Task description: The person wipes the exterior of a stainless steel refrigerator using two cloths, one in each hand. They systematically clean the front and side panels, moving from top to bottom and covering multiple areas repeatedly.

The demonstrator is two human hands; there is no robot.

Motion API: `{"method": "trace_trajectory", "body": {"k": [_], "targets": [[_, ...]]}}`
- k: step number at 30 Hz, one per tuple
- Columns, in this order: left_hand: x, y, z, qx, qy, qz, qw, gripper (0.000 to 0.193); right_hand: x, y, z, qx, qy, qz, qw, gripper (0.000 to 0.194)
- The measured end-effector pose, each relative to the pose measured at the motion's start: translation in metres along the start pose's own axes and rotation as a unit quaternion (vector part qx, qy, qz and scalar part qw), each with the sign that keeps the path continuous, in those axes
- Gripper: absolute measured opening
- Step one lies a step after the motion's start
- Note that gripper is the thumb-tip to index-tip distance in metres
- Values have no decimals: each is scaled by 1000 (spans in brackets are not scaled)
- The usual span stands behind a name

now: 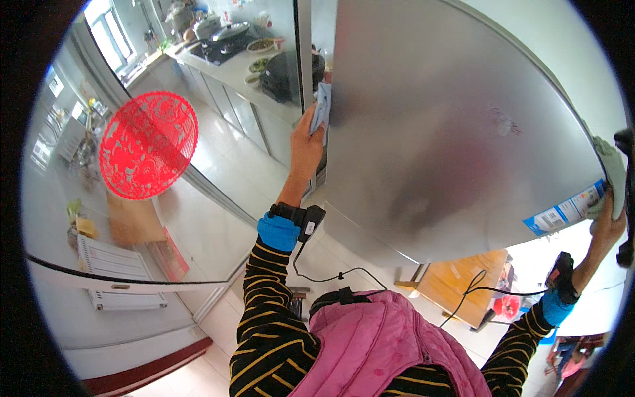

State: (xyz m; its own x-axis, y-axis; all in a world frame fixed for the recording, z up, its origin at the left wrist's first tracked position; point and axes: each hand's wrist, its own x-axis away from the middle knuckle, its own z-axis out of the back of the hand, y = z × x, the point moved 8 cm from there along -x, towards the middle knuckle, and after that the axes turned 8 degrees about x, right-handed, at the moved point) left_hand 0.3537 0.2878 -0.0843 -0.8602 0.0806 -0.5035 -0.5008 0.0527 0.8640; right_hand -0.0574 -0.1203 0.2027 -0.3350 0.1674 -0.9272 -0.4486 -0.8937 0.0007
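Observation:
A tall silver refrigerator point(446, 124) stands right in front of me, with a blue and white label point(565, 208) low on its right side. My left hand point(306, 146) grips a folded light blue cloth point(322, 106) at the refrigerator's left edge, beside a glass door frame. Out at the right edge, my right hand point(604, 218) holds a grey-green cloth point(612, 164) against the side near the label. Its fingers are partly hidden by the cloth. Both wrists carry black devices over blue bands, with cables running from them.
To the left is a sliding glass door point(218, 149) with a round red paper-cut point(149, 145). Behind it a kitchen counter point(223, 74) bears a gas hob, dishes and a black pot point(283, 74). A wooden table point(459, 283) stands low at right. A person point(575, 364) is at the lower right.

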Motion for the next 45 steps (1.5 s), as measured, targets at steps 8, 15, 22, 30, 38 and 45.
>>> {"method": "trace_trajectory", "body": {"k": [8,15,22,30,38,45], "targets": [[57,-100,2,-4,-47,58,997,49,7,73,13,26,19,-60,998,57],[102,-181,2,15,-41,129,991,49,0,117,38,190,51,10,980,65],[164,-293,1,-78,-73,280,954,45,5,86,48,114,91,-55,988,60],[227,-393,30,-198,-28,402,894,41,8,82,53,107,77,-168,977,56],[243,-467,23,-103,7,401,910,38,5,53,50,51,91,-118,988,52],[261,-502,-11,-68,-68,409,907,35,0,60,50,28,86,-140,986,52]]}}
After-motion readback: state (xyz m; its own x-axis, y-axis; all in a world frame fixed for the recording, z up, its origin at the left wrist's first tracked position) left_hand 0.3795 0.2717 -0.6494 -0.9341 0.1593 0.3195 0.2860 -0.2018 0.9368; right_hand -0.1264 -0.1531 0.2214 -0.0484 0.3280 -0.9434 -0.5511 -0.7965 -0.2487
